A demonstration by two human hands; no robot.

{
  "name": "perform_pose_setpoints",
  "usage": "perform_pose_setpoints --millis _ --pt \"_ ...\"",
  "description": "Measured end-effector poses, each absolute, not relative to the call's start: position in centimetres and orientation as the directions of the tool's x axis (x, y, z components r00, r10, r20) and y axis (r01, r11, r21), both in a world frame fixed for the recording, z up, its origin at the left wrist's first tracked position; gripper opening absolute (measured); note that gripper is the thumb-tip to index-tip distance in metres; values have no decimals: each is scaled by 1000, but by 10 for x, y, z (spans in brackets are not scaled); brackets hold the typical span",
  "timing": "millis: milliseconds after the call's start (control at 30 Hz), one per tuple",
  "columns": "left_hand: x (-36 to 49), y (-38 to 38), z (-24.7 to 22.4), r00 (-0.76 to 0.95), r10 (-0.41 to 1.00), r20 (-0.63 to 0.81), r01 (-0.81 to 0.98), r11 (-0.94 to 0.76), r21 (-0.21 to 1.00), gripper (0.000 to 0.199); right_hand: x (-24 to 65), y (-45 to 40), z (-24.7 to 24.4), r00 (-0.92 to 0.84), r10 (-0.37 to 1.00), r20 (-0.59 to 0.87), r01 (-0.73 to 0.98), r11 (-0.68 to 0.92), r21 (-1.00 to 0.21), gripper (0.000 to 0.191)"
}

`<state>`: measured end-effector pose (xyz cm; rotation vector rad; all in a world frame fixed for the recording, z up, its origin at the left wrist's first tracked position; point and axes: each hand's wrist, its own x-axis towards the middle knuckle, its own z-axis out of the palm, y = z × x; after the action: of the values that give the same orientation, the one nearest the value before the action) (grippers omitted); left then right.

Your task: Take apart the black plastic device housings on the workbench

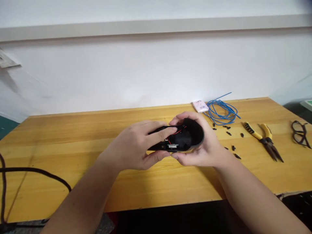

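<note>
Between my two hands, above the middle of the table, is a black plastic housing [195, 138] with an open hollow facing me. Thin red wires and a small white connector [172, 146] show inside it. My left hand [143, 144] grips the left end, its index finger reaching into the hollow and its thumb along the near edge. Wrapped round the rounded right end is my right hand [203, 146], thumb at the near side. The left part of the housing is hidden under my left fingers.
At the back right lie a coil of blue wire [223, 112] and a small pale pink packet [200, 106]. Yellow-handled pliers [265, 139], black glasses [299, 133] and several small black pieces [228, 133] rest on the right. A dark cable [36, 169] loops over the left of the wooden table [73, 136].
</note>
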<state>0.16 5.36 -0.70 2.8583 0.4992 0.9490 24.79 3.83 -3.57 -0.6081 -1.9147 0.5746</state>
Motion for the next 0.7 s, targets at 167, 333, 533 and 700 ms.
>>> perform_pose_setpoints --millis 167,333,533,700 --pt "5 56 -13 713 355 605 236 -934 270 67 245 40 -44 -309 699 645 186 710 -679 95" --pt "8 49 -10 636 393 664 400 -904 152 65 241 39 -39 -256 668 699 257 744 -617 81" --pt "7 48 -9 605 365 707 381 -913 146 60 239 33 -33 -251 682 687 268 731 -628 70" --pt "6 51 -12 602 377 704 388 -909 154 58 240 33 -37 -276 701 658 293 713 -637 73"
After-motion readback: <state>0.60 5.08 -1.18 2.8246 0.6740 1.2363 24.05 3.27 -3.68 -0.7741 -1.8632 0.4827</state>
